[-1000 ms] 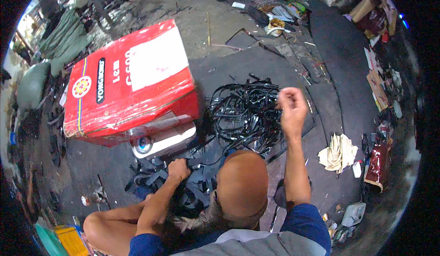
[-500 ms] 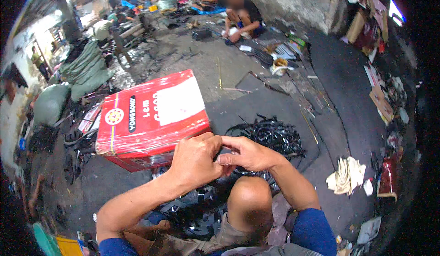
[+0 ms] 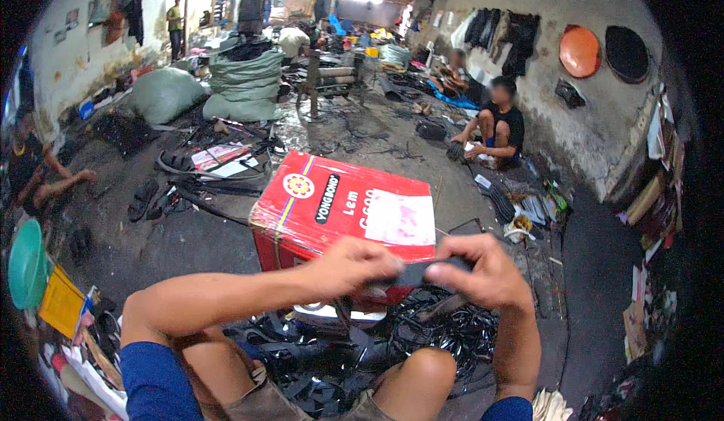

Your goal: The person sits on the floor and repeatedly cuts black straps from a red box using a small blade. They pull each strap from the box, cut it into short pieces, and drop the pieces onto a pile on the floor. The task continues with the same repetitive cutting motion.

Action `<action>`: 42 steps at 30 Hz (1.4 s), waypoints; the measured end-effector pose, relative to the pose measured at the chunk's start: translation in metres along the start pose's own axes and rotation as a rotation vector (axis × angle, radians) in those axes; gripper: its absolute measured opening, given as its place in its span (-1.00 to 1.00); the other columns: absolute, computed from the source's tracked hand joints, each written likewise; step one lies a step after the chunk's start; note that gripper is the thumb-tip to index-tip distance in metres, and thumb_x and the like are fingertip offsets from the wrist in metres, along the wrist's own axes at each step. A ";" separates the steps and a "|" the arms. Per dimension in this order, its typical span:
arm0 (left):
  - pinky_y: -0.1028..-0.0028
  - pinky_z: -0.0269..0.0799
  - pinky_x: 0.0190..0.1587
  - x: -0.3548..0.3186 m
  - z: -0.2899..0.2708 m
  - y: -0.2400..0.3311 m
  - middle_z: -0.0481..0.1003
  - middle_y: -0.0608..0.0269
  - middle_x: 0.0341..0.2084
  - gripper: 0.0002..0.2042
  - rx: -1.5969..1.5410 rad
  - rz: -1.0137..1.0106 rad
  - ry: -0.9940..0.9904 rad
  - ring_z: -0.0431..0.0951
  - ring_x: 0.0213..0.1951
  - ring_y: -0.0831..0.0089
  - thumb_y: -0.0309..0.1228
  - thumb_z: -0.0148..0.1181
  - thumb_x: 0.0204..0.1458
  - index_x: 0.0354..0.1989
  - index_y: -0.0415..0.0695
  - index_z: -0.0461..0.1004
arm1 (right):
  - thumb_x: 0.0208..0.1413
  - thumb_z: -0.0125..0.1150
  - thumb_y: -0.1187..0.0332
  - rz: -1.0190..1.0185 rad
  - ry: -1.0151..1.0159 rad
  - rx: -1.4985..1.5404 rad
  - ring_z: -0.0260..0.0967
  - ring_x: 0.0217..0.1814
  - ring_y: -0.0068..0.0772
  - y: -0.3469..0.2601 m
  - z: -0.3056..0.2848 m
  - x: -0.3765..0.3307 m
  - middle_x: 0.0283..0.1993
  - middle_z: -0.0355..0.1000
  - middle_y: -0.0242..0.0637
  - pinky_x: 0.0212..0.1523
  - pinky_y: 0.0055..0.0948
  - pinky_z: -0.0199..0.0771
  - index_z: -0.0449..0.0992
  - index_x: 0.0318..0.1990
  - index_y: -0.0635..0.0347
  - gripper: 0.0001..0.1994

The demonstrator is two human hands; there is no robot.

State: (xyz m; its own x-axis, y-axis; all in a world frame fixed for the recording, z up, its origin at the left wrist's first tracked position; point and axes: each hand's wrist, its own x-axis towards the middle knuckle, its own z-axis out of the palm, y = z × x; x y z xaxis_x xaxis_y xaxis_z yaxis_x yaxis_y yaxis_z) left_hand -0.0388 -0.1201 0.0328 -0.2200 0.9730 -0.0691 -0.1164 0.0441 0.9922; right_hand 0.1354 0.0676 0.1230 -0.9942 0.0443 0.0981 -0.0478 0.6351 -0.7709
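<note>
My left hand point(image 3: 354, 266) and my right hand point(image 3: 483, 270) are raised together in front of me, both pinching a flat black rubber strip point(image 3: 415, 272) stretched between their fingers. Behind the hands stands a red box point(image 3: 324, 206) with a white label, resting on the floor. Below the hands lies a tangled heap of black rubber strips point(image 3: 452, 330) between my knees.
A person point(image 3: 494, 127) sits by the right wall with more black strips. Green sacks point(image 3: 241, 81) are piled at the back. Another person point(image 3: 34, 168) sits at the far left. A green basin point(image 3: 26, 262) and yellow container point(image 3: 60, 300) lie at lower left.
My head has tilted up, so the view now reaches the far room. My hands came together from apart and now hold a black strip between them.
</note>
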 end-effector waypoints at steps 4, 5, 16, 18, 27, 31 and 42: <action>0.57 0.39 -0.32 -0.035 -0.103 0.007 0.56 0.47 -0.44 -0.80 0.359 0.130 0.188 0.48 -0.38 0.68 -0.26 0.35 0.20 -0.29 -0.15 0.66 | 0.19 0.41 0.27 0.137 0.042 0.085 0.35 -0.34 -0.71 0.045 -0.034 0.025 -0.40 0.51 -0.54 -0.31 -0.56 0.33 0.63 -0.31 0.24 -0.79; 0.61 0.33 -0.39 -0.046 -0.127 0.011 0.53 0.50 -0.49 -0.82 0.422 0.111 0.232 0.43 -0.44 0.71 -0.28 0.37 0.18 -0.35 -0.13 0.68 | 0.19 0.41 0.27 0.143 -0.004 0.079 0.35 -0.34 -0.71 0.054 -0.033 0.035 -0.39 0.51 -0.54 -0.32 -0.55 0.33 0.63 -0.31 0.24 -0.79; 0.20 0.48 0.07 -0.007 -0.184 0.027 0.58 -0.02 -0.15 -0.69 1.795 0.436 1.067 0.57 0.00 0.14 -0.42 0.43 -0.14 -0.15 -0.14 0.62 | 0.16 0.35 0.24 0.160 0.108 -0.285 0.59 -0.34 -0.32 0.115 -0.005 0.101 -0.38 0.62 -0.19 -0.21 -0.30 0.55 0.69 -0.23 0.24 -0.77; 0.18 0.45 0.15 0.059 -0.145 0.013 0.56 -0.06 -0.09 -0.57 1.265 0.718 0.734 0.55 0.05 0.06 -0.41 0.39 -0.10 0.02 -0.16 0.55 | 0.14 0.34 0.23 0.108 0.238 -0.511 0.61 -0.27 -0.13 0.109 0.010 0.099 -0.30 0.64 -0.14 -0.16 -0.22 0.57 0.71 -0.24 0.18 -0.79; 0.22 0.56 -0.18 0.142 -0.030 -0.040 0.60 -0.02 -0.31 -0.71 0.674 0.548 0.413 0.64 -0.27 0.09 -0.38 0.40 -0.02 -0.15 -0.25 0.60 | 0.05 0.44 0.24 0.106 0.500 -0.630 0.58 -0.18 -0.09 0.112 0.019 0.078 -0.28 0.62 -0.26 -0.15 -0.13 0.56 0.66 -0.18 0.04 -0.79; 0.19 0.53 -0.19 0.141 -0.030 -0.042 0.56 0.02 -0.33 -0.79 0.768 0.615 0.419 0.62 -0.29 0.06 -0.39 0.40 -0.01 -0.27 -0.26 0.63 | 0.04 0.43 0.26 -0.061 0.533 -0.739 0.52 -0.17 -0.16 0.117 0.018 0.070 -0.28 0.56 -0.32 -0.14 -0.19 0.54 0.70 -0.25 0.02 -0.86; 0.38 0.52 -0.23 0.135 -0.038 -0.040 0.61 0.13 -0.36 -0.82 0.576 0.446 0.338 0.61 -0.32 0.36 -0.50 0.44 -0.06 -0.25 -0.21 0.70 | 0.02 0.45 0.28 -0.105 0.407 -0.510 0.51 -0.14 -0.16 0.128 0.005 0.061 -0.16 0.45 -0.20 -0.04 -0.26 0.53 0.75 -0.18 0.13 -0.78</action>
State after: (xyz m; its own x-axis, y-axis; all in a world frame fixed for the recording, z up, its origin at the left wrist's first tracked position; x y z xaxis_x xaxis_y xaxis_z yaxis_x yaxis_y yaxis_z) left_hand -0.1007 0.0013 -0.0199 -0.4195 0.8095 0.4108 0.5497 -0.1335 0.8246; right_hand 0.0679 0.1481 0.0272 -0.8659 0.1870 0.4639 0.0090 0.9332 -0.3592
